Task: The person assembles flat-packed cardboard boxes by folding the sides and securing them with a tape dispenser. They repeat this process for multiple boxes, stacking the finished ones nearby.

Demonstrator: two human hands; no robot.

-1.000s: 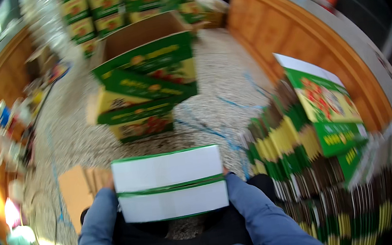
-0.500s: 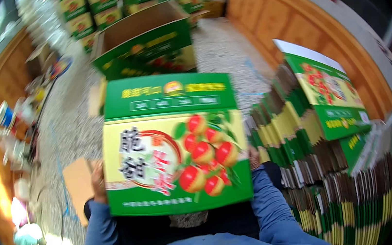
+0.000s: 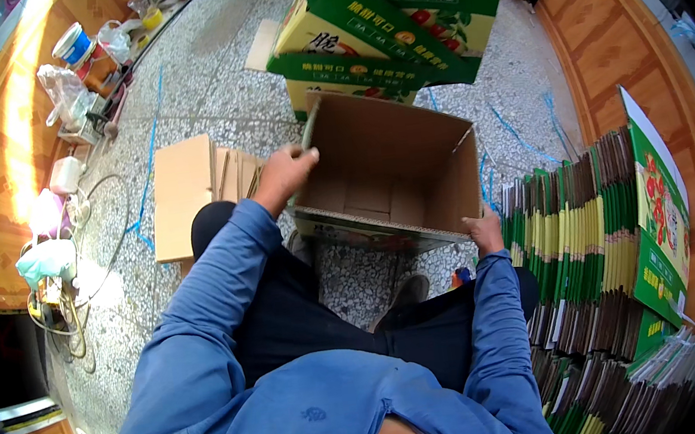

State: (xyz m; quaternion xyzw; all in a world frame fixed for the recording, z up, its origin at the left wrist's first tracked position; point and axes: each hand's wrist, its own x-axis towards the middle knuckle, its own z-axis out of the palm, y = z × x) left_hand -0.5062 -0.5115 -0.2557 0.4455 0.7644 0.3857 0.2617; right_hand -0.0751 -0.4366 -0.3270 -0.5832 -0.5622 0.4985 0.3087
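An open cardboard carton (image 3: pixel 390 138) stands in front of my knees, its brown inside facing up and a printed green side partly visible toward me. My left hand (image 3: pixel 286 177) grips its left rim near the far corner, fingers closed on the edge. At the near right corner, my right hand (image 3: pixel 485 230) pinches the carton's wall. To the left of the carton lie flat brown cardboard sheets (image 3: pixel 184 194), partly behind my left knee.
More printed green-and-yellow cartons (image 3: pixel 394 29) stand beyond the carton. Folded flat cartons (image 3: pixel 579 232) are stacked in rows on my right, a printed panel (image 3: pixel 659 213) leaning there. Blue straps (image 3: pixel 520 135) lie on the speckled floor. A bucket (image 3: pixel 72 44), bags and cables line the left wall.
The carton has gone from showing its printed fruit side to opening upward, lower between my knees. Both hands have shifted to its rim and corner. My view has tilted down.
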